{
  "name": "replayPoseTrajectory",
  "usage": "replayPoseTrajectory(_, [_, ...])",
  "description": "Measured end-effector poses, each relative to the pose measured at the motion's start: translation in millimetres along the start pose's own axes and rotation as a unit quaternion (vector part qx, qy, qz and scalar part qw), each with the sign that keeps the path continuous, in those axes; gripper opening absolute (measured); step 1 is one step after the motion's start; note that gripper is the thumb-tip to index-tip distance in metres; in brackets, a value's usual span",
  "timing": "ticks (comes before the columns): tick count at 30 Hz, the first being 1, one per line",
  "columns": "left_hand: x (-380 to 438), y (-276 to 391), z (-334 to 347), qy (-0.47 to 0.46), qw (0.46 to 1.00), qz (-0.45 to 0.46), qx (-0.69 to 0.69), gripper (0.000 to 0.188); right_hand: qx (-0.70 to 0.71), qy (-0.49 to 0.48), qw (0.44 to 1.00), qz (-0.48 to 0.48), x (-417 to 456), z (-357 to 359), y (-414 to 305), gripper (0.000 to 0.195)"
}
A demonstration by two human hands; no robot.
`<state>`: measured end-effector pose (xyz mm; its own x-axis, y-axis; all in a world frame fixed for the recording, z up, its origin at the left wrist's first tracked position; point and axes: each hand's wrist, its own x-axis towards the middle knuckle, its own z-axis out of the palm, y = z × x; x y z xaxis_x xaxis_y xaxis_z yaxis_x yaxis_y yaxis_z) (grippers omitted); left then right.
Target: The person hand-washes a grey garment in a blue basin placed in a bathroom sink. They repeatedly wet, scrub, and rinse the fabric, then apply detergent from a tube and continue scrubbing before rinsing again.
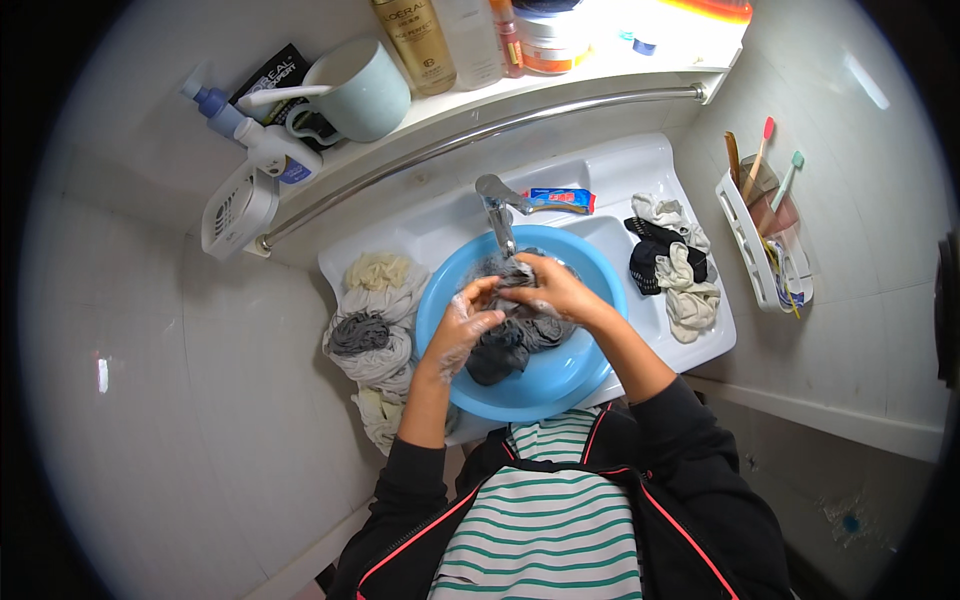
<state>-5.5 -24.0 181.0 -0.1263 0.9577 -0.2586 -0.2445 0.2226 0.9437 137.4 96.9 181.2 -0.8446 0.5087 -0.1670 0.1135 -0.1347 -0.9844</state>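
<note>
My right hand [555, 291] grips a wet dark-grey cloth item [517, 276] under the chrome faucet [501, 217]. From the other side, my left hand [466, 324] has its fingers and thumb around the cloth's left edge, and soapy foam coats its skin and wrist. Both hands are over a light-blue plastic basin [555, 390] standing in the white sink. More soaked dark cloth [499, 356] lies in the basin below them, partly hidden by the hands. The exact shape of the held item cannot be made out.
Wrung pale and grey garments [375, 337] are heaped on the sink's left side. Black and white socks [667, 262] lie on the right ledge. A blue packet [559, 200] sits behind the faucet. Above run a metal rail [480, 135] and a shelf with a mug [364, 90] and bottles.
</note>
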Motion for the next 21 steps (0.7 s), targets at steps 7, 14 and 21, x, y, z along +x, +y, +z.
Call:
replayPoseTrajectory(7, [-2, -51, -10, -0.007, 0.989, 0.002, 0.151, 0.028, 0.158, 0.118, 0.98, 0.012, -9, -24, -9, 0.012])
replayPoseTrajectory(14, [1, -34, 11, 0.11, 0.959, -0.043, -0.258, 0.034, 0.233, 0.261, 0.937, 0.02, -13, 5, 17, 0.031])
replayPoseTrajectory(21, [18, -86, 16, 0.023, 0.9, 0.036, -0.433, 0.025, -0.377, 0.149, 0.85, -0.335, -1, 69, 32, 0.013])
